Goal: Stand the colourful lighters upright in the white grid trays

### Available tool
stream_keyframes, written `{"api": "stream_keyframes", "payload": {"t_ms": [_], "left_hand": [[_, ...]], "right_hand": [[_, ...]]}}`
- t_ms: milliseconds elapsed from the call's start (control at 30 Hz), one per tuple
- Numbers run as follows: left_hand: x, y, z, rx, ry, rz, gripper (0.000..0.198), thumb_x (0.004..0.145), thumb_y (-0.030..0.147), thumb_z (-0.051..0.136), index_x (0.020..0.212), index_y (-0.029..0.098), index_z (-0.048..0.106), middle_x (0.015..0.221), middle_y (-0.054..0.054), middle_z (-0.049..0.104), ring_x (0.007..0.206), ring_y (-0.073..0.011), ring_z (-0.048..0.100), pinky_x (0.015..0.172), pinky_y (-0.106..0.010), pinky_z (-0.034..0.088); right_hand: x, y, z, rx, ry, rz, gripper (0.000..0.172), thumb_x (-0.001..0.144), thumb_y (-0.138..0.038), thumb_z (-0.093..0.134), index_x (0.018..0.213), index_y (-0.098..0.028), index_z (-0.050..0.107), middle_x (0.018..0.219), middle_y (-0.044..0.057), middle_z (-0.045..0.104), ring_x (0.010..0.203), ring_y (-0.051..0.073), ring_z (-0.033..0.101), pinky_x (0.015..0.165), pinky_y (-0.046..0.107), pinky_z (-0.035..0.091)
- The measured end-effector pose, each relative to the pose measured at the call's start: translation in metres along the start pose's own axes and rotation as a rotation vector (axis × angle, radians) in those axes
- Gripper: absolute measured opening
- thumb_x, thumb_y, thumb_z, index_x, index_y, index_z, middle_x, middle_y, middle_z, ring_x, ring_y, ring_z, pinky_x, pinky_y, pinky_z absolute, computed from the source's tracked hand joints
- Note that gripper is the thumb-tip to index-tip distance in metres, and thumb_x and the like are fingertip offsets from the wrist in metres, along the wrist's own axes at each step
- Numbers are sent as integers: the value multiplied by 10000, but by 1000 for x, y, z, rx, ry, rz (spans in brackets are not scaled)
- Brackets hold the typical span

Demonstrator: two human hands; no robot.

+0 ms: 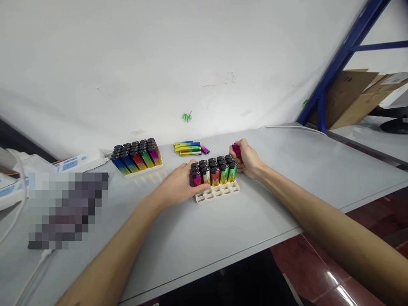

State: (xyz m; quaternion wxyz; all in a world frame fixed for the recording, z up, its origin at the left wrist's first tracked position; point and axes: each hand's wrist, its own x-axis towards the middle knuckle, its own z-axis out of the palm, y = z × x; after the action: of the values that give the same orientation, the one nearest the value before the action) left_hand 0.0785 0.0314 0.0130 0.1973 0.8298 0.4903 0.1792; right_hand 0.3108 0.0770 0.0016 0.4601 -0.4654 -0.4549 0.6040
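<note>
A white tray [218, 194] stands in the middle of the table with several upright black-topped lighters [215, 176] in its back rows; the front holes show bare. My left hand [178, 185] is wrapped round the left end of the tray and its lighters, thumb at the front. At the tray's right end, my right hand [247, 159] is closed on a purple lighter [236, 149]. Behind the tray, several loose lighters [190, 149] in yellow, green, blue and purple lie on the table. A second tray [143, 171], at the left near the wall, is packed with upright lighters [137, 157].
White power strips [75, 163] and cables are at the left, beside a pixelated object [68, 208]. A white wall [191, 63] rises behind the grey table [270, 221]. Cardboard boxes [353, 97] and a blue frame [338, 55] stand at the right.
</note>
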Motion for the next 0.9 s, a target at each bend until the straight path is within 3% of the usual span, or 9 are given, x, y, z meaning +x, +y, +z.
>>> {"api": "stream_keyframes", "payload": {"t_ms": [167,367,467,567,667,767,900], "left_hand": [[0,-1,1,-2,8,10,390,773,512,677,1037,258,544,1015,-13,666,965,-262,642,788,-360,494],[0,-1,1,20,14,9,371,773,510,675,1008,253,547,995,-17,664,921,-254,641,761,-359,494],[1,0,2,20,22,-3,374,761,506,684,998,253,541,983,-16,673,909,-258,644,742,-360,496],[2,0,5,0,45,-56,425,746,522,690,1038,257,530,981,-20,681,924,-269,646,748,-370,502],[3,-1,7,-33,57,-98,507,739,535,693,1126,255,522,1045,-44,677,988,-287,638,798,-391,506],[1,-4,2,-114,-18,-72,562,726,525,710,1172,239,524,1117,-66,666,1034,-292,628,845,-404,504],[-5,-8,-14,-217,-172,-12,498,735,421,706,1167,234,542,1125,-67,648,1011,-270,618,838,-397,506]], "right_hand": [[1,1,0,-57,82,-92,411,911,-483,306,674,-203,490,526,-33,355,390,91,279,374,237,196],[1,-6,-8,-340,220,-284,249,875,-419,542,889,-182,614,858,35,582,625,122,572,550,258,441],[-4,-15,-14,-442,257,-477,247,842,-433,645,875,-189,624,827,34,626,731,156,608,670,295,476],[-15,-27,-15,-467,261,-679,241,860,-437,653,825,-201,620,719,14,615,721,151,592,678,296,476],[-29,-35,-5,-383,251,-837,253,878,-462,640,830,-217,598,683,-7,583,627,127,575,594,283,481],[-47,-32,16,-352,183,-984,221,864,-437,672,921,-239,591,750,-6,606,603,127,599,561,286,514],[-67,-12,42,-567,54,-1094,254,833,-384,721,994,-236,591,820,12,640,629,141,637,570,285,561]]}}
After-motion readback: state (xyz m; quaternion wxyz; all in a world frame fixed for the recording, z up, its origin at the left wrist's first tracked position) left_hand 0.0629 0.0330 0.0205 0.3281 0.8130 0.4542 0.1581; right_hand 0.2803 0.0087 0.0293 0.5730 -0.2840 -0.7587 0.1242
